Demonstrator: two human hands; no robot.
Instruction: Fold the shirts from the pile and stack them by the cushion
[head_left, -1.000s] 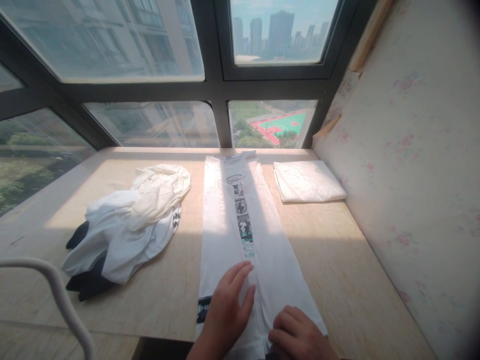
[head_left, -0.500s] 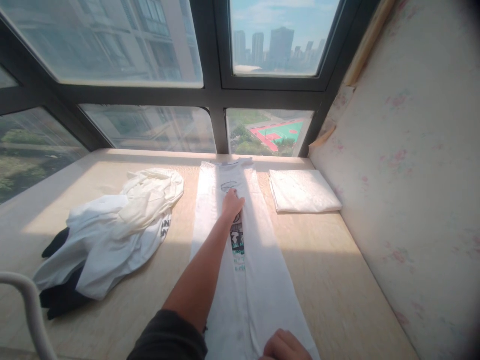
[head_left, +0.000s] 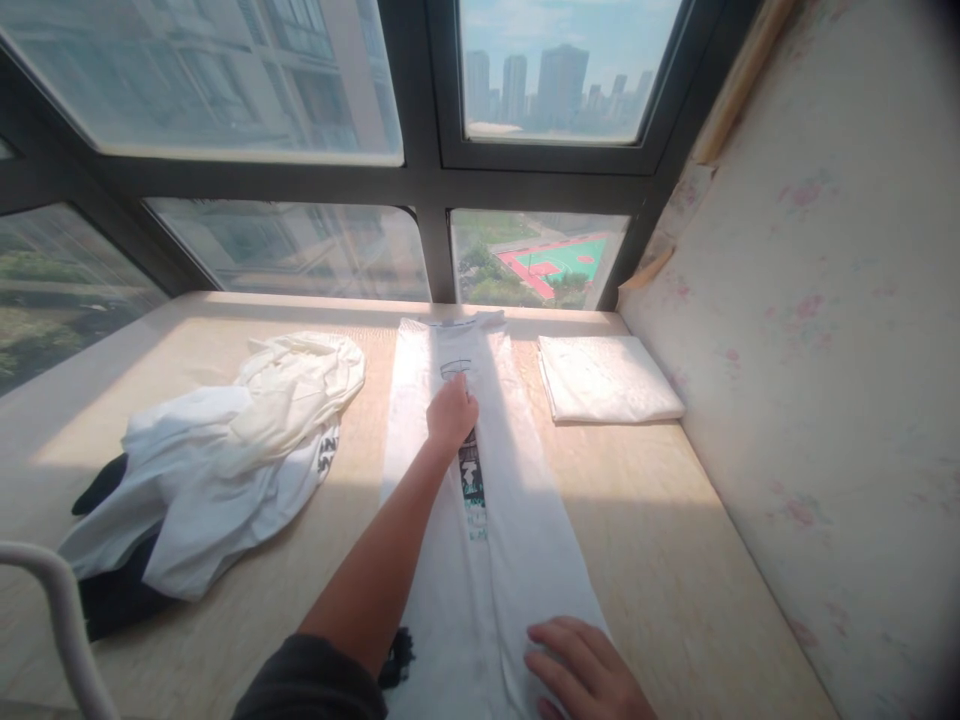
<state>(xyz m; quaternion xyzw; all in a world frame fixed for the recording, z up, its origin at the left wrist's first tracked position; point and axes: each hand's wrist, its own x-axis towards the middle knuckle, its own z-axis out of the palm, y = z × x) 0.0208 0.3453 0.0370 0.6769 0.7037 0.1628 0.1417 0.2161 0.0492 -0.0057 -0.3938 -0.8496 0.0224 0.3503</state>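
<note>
White garment [head_left: 525,545]: one piece, laid long and narrow on the counter [head_left: 667,530], its far end by the window, its near end running out of my view.
Markings: printed strip [head_left: 472,485] in black and green down the middle; dark patch [head_left: 397,658] at the near left edge, too blurred for me to read.
Left hand [head_left: 452,412]: reaching far forward onto the strip, fingers drawn together; whether they pinch cloth I cannot tell.
Right hand [head_left: 589,668]: over the near right part of the garment, fingers somewhat spread, palm down; I see no cloth gathered in them.
Handling, my estimate: light, soft, limp, not fragile; likely to wrinkle or slide if dragged by one point.
Best hold, my estimate: far end and near part together, flat fingers beneath a layer.
Edges: long sides show plainly against the counter, the right side slanting outward toward me.
Room, left: a strip of counter, then a crumpled pile [head_left: 225,440] of white, cream and black cloth.
Room, right: a wider stretch of counter reaching the flowered wall [head_left: 810,420]; folded white cloth [head_left: 607,380] at its far part.
Far limit: window frame [head_left: 441,250], just beyond the garment.
Near left corner: pale curved tube [head_left: 60,600], purpose unknown to me.
</note>
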